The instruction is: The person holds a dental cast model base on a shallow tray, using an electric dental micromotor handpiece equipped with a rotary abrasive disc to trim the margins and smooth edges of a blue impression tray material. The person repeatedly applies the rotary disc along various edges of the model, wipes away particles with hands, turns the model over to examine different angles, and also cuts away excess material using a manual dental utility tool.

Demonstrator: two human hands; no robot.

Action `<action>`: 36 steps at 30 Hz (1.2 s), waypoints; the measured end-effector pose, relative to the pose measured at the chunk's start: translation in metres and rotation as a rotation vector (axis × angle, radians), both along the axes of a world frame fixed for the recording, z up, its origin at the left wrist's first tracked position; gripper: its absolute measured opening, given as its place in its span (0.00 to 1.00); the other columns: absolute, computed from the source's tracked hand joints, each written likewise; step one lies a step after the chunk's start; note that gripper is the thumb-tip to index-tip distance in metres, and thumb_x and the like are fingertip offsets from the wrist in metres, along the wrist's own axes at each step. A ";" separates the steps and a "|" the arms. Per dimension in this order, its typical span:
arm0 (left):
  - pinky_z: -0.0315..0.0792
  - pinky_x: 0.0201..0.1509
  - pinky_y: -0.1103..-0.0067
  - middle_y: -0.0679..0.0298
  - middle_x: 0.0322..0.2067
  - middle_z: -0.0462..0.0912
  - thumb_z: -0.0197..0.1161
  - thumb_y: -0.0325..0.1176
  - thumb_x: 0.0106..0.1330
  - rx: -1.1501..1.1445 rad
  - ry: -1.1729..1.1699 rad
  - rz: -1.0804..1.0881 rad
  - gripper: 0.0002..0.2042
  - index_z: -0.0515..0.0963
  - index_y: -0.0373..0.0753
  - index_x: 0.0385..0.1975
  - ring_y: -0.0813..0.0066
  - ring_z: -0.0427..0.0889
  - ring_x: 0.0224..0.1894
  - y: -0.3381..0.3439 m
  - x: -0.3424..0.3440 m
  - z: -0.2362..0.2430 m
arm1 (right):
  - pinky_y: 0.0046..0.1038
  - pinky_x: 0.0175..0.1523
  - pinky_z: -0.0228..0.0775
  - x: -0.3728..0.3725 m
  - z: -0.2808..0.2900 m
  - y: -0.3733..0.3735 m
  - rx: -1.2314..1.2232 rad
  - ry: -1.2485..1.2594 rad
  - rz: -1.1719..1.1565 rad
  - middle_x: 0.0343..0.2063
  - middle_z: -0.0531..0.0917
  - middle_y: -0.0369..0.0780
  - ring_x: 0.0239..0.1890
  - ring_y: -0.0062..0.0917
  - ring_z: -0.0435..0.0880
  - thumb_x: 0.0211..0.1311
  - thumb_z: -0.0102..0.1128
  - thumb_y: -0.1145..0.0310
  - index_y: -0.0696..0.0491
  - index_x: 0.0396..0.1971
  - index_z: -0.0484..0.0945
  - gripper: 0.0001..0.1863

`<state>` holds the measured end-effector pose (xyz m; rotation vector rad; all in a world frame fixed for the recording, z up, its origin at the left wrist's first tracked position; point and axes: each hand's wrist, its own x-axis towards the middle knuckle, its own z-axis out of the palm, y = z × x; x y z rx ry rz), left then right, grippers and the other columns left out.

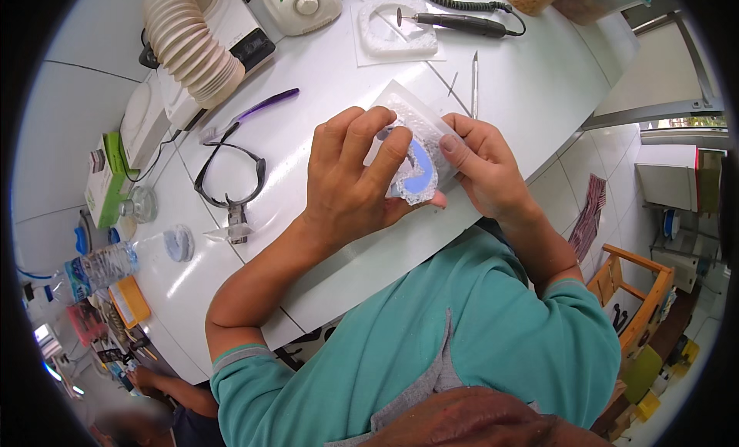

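Over the near part of the white table, both hands hold a dental mould (419, 170) with a blue curved face and a rough white plaster-like rim. My left hand (346, 166) curls around its left side, fingertips on top and thumb underneath. The thumb and fingers of my right hand (486, 160) pinch the edge of a translucent plastic sheet (412, 100) behind the mould. Parts of the mould are hidden by my left fingers. Beyond the hands lie a slim metal craft knife (475, 89) and a black rotary handpiece (466, 23) with a small disc at its tip.
A white horseshoe-shaped cast (428, 40) lies on a sheet at the back. Left are a ribbed hose (185, 43), purple-handled brush (265, 102), black-framed glasses (260, 170), a small pale mould (178, 243) and a water bottle (100, 270). Another person's arm (173, 389) shows lower left.
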<state>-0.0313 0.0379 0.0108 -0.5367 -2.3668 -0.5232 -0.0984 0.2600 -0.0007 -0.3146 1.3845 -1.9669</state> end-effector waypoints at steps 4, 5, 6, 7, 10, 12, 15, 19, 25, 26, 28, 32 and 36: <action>0.77 0.56 0.59 0.51 0.53 0.79 0.80 0.69 0.55 0.058 -0.028 -0.017 0.42 0.80 0.36 0.54 0.50 0.79 0.54 -0.001 -0.002 -0.008 | 0.21 0.54 0.78 0.003 -0.006 -0.006 -0.060 0.016 -0.024 0.45 0.88 0.38 0.46 0.14 0.84 0.87 0.57 0.63 0.63 0.57 0.80 0.16; 0.75 0.59 0.58 0.50 0.53 0.78 0.79 0.69 0.55 0.095 -0.070 -0.017 0.42 0.79 0.34 0.54 0.47 0.78 0.55 0.000 -0.001 -0.010 | 0.21 0.54 0.78 0.003 -0.006 -0.007 -0.060 0.016 -0.023 0.45 0.88 0.38 0.46 0.14 0.84 0.87 0.57 0.63 0.63 0.57 0.80 0.16; 0.73 0.61 0.56 0.50 0.53 0.77 0.78 0.69 0.56 0.132 -0.113 -0.016 0.43 0.78 0.32 0.54 0.45 0.76 0.56 0.000 -0.001 -0.011 | 0.21 0.54 0.78 0.003 -0.005 -0.008 -0.050 0.024 -0.024 0.45 0.88 0.38 0.46 0.14 0.84 0.87 0.57 0.63 0.63 0.57 0.80 0.17; 0.73 0.61 0.56 0.50 0.53 0.77 0.78 0.69 0.56 0.133 -0.112 -0.017 0.43 0.78 0.32 0.54 0.45 0.76 0.56 0.000 -0.001 -0.012 | 0.21 0.54 0.77 0.003 -0.005 -0.008 -0.039 0.034 -0.025 0.45 0.88 0.37 0.46 0.13 0.84 0.87 0.56 0.62 0.63 0.57 0.80 0.17; 0.73 0.63 0.56 0.49 0.54 0.77 0.78 0.68 0.57 0.176 -0.147 -0.026 0.42 0.77 0.31 0.53 0.44 0.75 0.58 0.000 -0.003 -0.015 | 0.21 0.53 0.77 0.004 -0.007 -0.009 -0.010 0.042 -0.033 0.44 0.88 0.37 0.46 0.13 0.84 0.88 0.55 0.61 0.62 0.57 0.80 0.18; 0.72 0.64 0.56 0.48 0.54 0.77 0.78 0.68 0.57 0.234 -0.158 -0.030 0.42 0.77 0.30 0.52 0.43 0.75 0.59 0.002 -0.004 -0.017 | 0.20 0.53 0.77 0.004 -0.005 -0.009 -0.001 0.037 -0.032 0.44 0.88 0.37 0.46 0.13 0.83 0.88 0.55 0.61 0.62 0.57 0.80 0.18; 0.72 0.65 0.55 0.47 0.54 0.77 0.79 0.67 0.56 0.229 -0.185 -0.025 0.42 0.77 0.30 0.52 0.43 0.74 0.60 0.003 -0.005 -0.018 | 0.20 0.53 0.76 0.004 -0.004 -0.009 0.015 0.036 -0.033 0.44 0.88 0.37 0.45 0.13 0.83 0.88 0.55 0.60 0.62 0.57 0.80 0.19; 0.72 0.65 0.55 0.48 0.54 0.77 0.80 0.65 0.56 0.243 -0.185 -0.023 0.41 0.77 0.30 0.51 0.43 0.74 0.60 0.002 -0.004 -0.018 | 0.21 0.53 0.76 0.003 -0.003 -0.009 0.026 0.044 -0.021 0.44 0.88 0.37 0.45 0.13 0.83 0.88 0.55 0.59 0.62 0.57 0.80 0.19; 0.73 0.65 0.56 0.48 0.54 0.77 0.81 0.63 0.56 0.228 -0.173 -0.031 0.40 0.77 0.31 0.51 0.43 0.75 0.60 0.000 -0.004 -0.019 | 0.22 0.55 0.77 0.005 -0.004 -0.011 0.007 0.037 -0.050 0.45 0.88 0.37 0.46 0.14 0.83 0.88 0.54 0.60 0.63 0.57 0.80 0.19; 0.74 0.65 0.56 0.48 0.54 0.77 0.82 0.62 0.55 0.219 -0.174 -0.032 0.40 0.77 0.31 0.51 0.43 0.76 0.60 -0.001 -0.004 -0.019 | 0.22 0.55 0.77 0.005 -0.004 -0.011 0.007 0.037 -0.051 0.45 0.88 0.37 0.46 0.14 0.83 0.88 0.54 0.60 0.63 0.57 0.80 0.19; 0.74 0.64 0.55 0.48 0.54 0.77 0.82 0.62 0.55 0.211 -0.175 -0.035 0.40 0.77 0.31 0.51 0.43 0.76 0.60 -0.002 -0.004 -0.019 | 0.22 0.56 0.77 0.005 -0.005 -0.011 -0.006 0.037 -0.041 0.46 0.88 0.38 0.47 0.14 0.84 0.88 0.54 0.61 0.63 0.57 0.80 0.18; 0.76 0.65 0.55 0.47 0.57 0.75 0.88 0.56 0.51 0.275 -0.167 -0.073 0.40 0.78 0.32 0.54 0.44 0.76 0.62 -0.001 0.000 -0.017 | 0.22 0.57 0.77 0.004 -0.004 -0.008 -0.026 0.003 -0.048 0.47 0.88 0.39 0.48 0.15 0.84 0.88 0.54 0.61 0.63 0.57 0.80 0.18; 0.78 0.69 0.57 0.47 0.61 0.73 0.90 0.51 0.48 0.257 -0.095 -0.123 0.41 0.79 0.35 0.59 0.44 0.75 0.66 -0.002 0.002 -0.019 | 0.24 0.59 0.78 0.005 -0.004 -0.001 -0.074 -0.007 -0.054 0.49 0.88 0.41 0.50 0.18 0.86 0.87 0.55 0.60 0.64 0.59 0.79 0.20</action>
